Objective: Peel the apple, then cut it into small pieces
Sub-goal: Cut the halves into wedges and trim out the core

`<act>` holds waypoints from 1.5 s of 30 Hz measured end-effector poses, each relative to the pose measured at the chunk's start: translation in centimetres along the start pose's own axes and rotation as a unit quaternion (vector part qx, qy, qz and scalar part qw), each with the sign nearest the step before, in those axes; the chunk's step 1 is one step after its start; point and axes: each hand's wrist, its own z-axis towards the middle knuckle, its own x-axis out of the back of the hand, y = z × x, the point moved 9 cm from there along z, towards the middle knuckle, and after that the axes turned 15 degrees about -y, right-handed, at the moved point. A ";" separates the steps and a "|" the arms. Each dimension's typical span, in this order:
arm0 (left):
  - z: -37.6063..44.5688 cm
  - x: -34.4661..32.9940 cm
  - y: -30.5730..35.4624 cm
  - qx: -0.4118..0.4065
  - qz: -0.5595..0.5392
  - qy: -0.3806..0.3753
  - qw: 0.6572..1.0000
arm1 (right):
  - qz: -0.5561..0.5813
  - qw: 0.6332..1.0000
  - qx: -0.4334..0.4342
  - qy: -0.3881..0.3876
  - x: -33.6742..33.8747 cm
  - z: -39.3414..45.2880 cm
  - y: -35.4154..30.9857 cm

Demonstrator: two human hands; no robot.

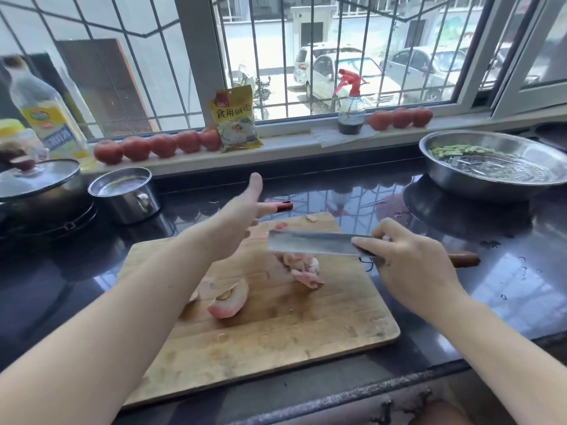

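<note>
Right hand (408,265) grips cleaver (310,243); left hand (236,222) open, raised. Apple half (228,302) wet, slippery: pin flat-side down.

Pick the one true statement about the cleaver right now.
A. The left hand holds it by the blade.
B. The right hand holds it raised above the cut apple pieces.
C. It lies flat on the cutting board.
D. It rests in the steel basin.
B: the right hand grips the cleaver with its blade in the air over the cut apple pieces, while the left hand is open.
</note>
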 end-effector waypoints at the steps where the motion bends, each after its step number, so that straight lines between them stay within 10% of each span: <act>1: -0.7 0.2 -0.1 -0.014 -0.118 -0.028 0.992 | 0.053 0.998 -0.041 -0.019 0.1 0.2 0.9; 8: -3.6 -0.4 -1.0 -0.052 -0.374 -0.046 0.925 | 0.468 0.853 -0.167 -0.160 0.2 1.8 -1.2; 18: -4.5 -4.0 -0.8 -0.083 -0.476 -0.103 0.869 | 0.480 0.814 -0.269 -0.186 -5.4 0.9 -2.0; 23: -6.4 -0.8 -1.3 -0.083 -0.337 -0.015 0.938 | 0.547 0.778 -0.273 -0.145 -3.5 -0.1 -0.4; 26: -8.8 2.9 -1.4 -0.048 -0.060 0.132 0.988 | 0.496 0.806 -0.263 -0.186 -3.4 0.3 -0.8; 29: -10.5 3.4 -2.3 0.061 0.389 0.150 0.907 | 0.472 0.815 -0.266 -0.205 -4.1 -0.1 -1.6; 32: -11.2 1.2 -5.3 0.120 0.572 0.085 0.807 | 0.525 0.790 -0.245 -0.202 -4.0 -0.1 -3.4; 37: -10.8 -3.1 -7.0 0.059 0.604 0.114 0.786 | 0.565 0.760 -0.184 -0.262 -4.3 -0.4 -7.3; 45: -13.1 -4.0 -9.1 -0.175 0.257 0.275 0.910 | 0.533 0.794 -0.180 -0.230 -6.5 -1.8 -8.8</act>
